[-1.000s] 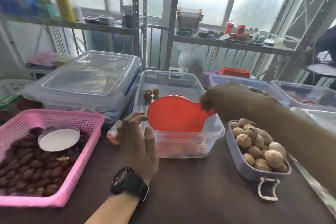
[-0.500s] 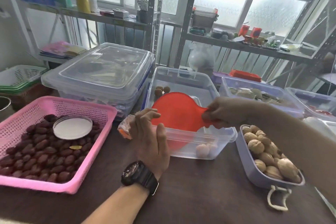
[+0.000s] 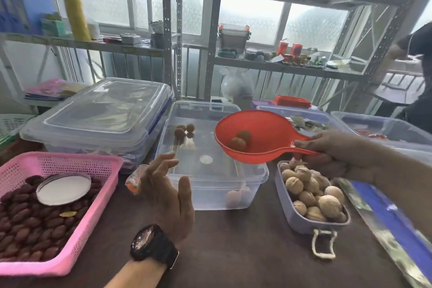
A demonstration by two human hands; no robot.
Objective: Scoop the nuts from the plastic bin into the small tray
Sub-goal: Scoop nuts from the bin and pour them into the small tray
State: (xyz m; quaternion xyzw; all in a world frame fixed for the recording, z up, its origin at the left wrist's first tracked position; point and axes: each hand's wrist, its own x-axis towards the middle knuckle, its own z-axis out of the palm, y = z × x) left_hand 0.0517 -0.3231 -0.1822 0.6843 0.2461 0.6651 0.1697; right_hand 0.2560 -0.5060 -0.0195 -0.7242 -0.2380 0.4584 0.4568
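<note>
A clear plastic bin (image 3: 252, 175) stands in the middle of the dark table, with a few nuts (image 3: 184, 131) at its far end and some at its near right corner. My right hand (image 3: 332, 154) grips the handle of a red scoop (image 3: 268, 131), held level above the bin's right rim with two nuts (image 3: 240, 140) inside. Just right of the bin sits the small lavender tray (image 3: 294, 220), heaped with walnuts. My left hand (image 3: 168, 192) hovers open against the bin's near left corner, fingers spread.
A pink basket (image 3: 93, 213) of dark red dates with a round white lid sits at the left. A lidded clear box (image 3: 98, 114) stands behind it. More bins and a blue-edged tray line the right side. Metal shelves rise behind; a person is at the far right.
My right hand has lifted the red scoop out of the bin and turned it face up, with two nuts in it. My left hand has stayed by the bin's corner.
</note>
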